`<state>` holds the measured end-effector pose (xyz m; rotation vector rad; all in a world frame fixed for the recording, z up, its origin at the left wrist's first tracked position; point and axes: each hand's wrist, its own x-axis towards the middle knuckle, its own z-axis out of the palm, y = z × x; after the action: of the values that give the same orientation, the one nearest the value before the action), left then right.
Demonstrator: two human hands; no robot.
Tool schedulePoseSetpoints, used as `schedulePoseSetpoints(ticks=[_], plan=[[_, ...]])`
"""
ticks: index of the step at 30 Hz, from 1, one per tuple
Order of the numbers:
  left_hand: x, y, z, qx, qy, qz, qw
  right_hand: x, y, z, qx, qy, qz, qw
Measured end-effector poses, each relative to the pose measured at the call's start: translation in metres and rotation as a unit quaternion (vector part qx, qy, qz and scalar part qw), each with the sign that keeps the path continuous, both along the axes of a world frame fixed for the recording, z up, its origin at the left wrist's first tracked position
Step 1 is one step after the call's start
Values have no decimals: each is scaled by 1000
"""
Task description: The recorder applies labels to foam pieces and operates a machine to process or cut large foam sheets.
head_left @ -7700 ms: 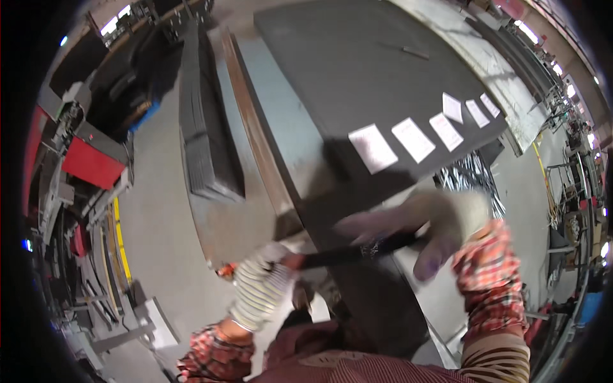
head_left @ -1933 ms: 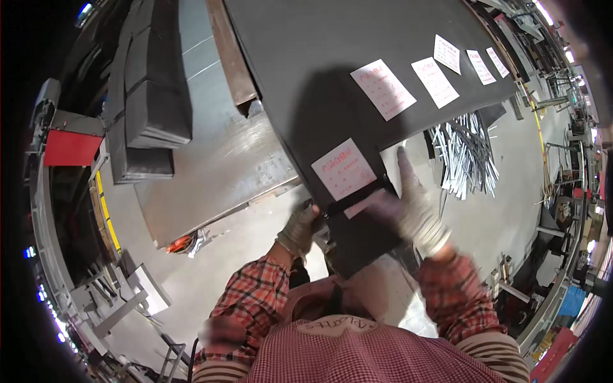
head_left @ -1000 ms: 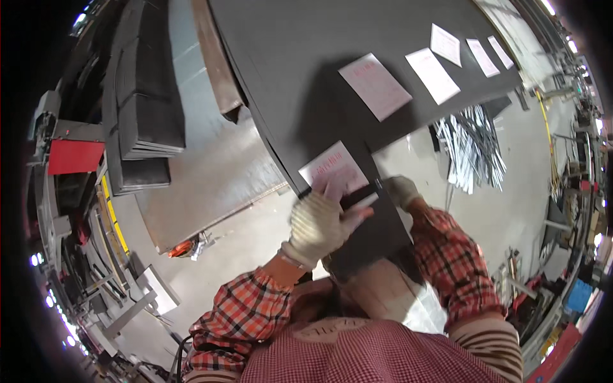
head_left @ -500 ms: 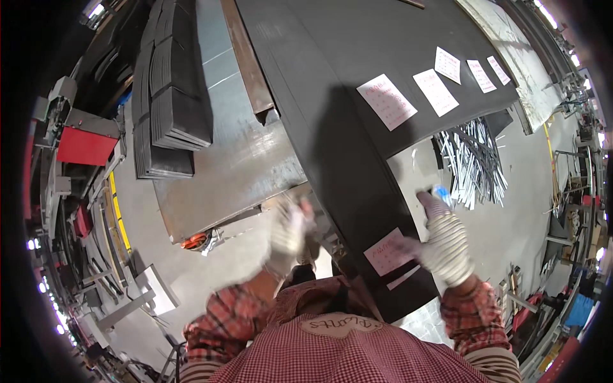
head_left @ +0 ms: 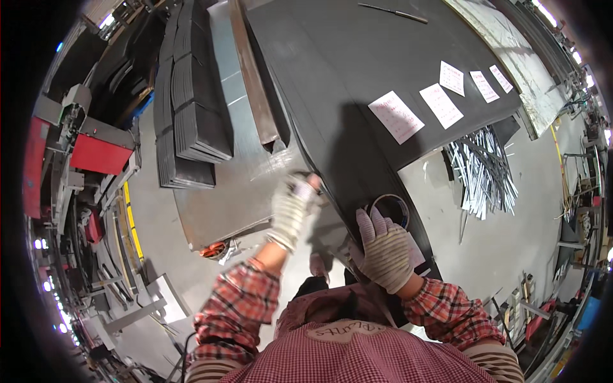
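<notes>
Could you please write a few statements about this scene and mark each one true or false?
1. The right hand is next to the ring. True.
2. Both hands are bare. False: the left hand and the right hand are gloved.
3. The thin rod lies on the black sheet. True.
4. The red panel is right of the black sheet. False: it is to the left.
5. A white slip is partly hidden by the right hand. True.

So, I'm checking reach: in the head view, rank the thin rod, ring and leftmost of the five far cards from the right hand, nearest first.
1. Ring: at the right hand.
2. Leftmost card: ahead on the dark sheet.
3. Thin rod: farther ahead.
</notes>
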<state>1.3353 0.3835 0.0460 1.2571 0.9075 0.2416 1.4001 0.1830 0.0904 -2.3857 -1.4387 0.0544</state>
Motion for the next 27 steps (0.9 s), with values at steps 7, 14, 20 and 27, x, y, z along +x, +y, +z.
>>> schedulePoseSetpoints(ticks=[7,14,20,27], plan=[[-6,-1,19,-77,-130,59,987,-1,-2,4,28,8,11,1000],[88,138,160,304,-402,28,863,5,-8,0,21,10,6,1000],[115,228,-16,267,-201,36,942,-3,5,5,66,29,22,997],[152,196,-10,402,-77,-5,912,3,1,2,44,-5,-4,999]])
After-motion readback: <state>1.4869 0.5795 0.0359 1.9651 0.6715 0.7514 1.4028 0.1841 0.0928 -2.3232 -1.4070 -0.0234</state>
